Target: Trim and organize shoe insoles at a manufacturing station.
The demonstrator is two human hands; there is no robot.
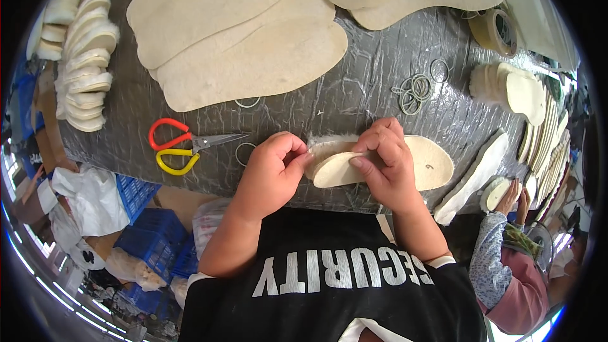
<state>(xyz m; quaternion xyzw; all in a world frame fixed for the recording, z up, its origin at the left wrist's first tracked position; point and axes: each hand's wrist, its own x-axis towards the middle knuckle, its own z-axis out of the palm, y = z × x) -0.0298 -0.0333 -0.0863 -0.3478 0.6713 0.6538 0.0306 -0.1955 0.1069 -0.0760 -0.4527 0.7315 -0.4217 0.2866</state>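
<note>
My left hand point(271, 172) pinches the left end of a cream fleece-lined insole point(335, 172), thumb against forefinger. My right hand point(385, 161) grips the same insole near its middle, the thumb on its smooth face. Pale fleece shows along its far edge. A flat cream insole-shaped piece point(436, 161) with a small mark extends from under my right hand; whether it joins the held one is hidden. Scissors point(197, 144) with one red and one yellow handle lie left of my left hand. A thin ring-shaped band point(238, 154) lies between them.
Large cream sole-shaped sheets point(253, 66) overlap on the dark plastic-covered table point(373, 57). Several grey bands point(415, 94) lie beyond my right hand, near a tape roll point(494, 30). Fleece insoles point(88, 76) line the far left. At right, a co-worker's hands point(506, 199) touch an insole.
</note>
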